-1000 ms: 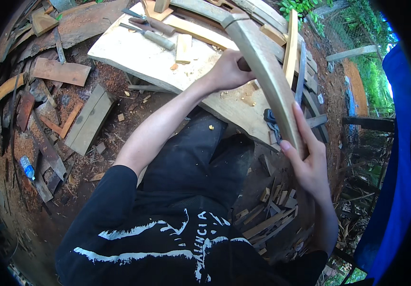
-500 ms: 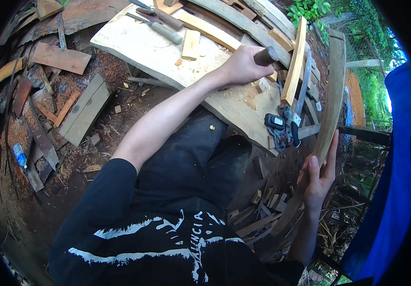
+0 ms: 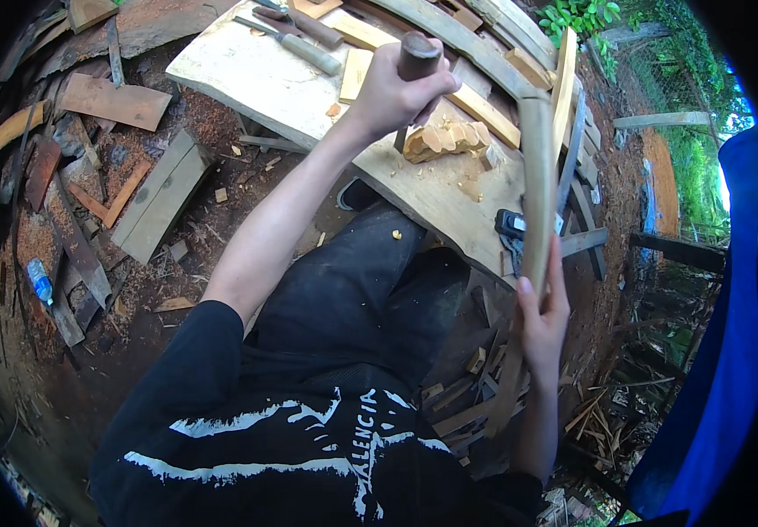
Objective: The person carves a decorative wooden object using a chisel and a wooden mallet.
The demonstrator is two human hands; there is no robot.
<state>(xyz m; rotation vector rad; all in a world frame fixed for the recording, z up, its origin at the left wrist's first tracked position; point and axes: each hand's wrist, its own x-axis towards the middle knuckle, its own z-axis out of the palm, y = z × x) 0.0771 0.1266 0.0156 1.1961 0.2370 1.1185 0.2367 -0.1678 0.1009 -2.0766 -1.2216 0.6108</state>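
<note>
Head view: left hand (image 3: 397, 88) is clenched around a dark round wooden handle (image 3: 418, 51), raised above the pale plank bench (image 3: 256, 79). Right hand (image 3: 544, 318) wraps a long curved, smooth-shaved wooden stave (image 3: 537, 220), held upright just beyond the bench's front edge, beside a faceted carved block (image 3: 446, 140). Rough offcuts and sawdust crowd the ground (image 3: 133, 255) to the left.

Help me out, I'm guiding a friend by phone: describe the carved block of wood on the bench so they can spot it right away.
Start at the broad pale plank workbench. Near its close edge, just below the left hand gripping a dark round tool handle, lies the carved wooden block. Unlike the flat, plain offcuts and strips around it, its top is cut into rows of rounded scallop-like bumps.
</note>
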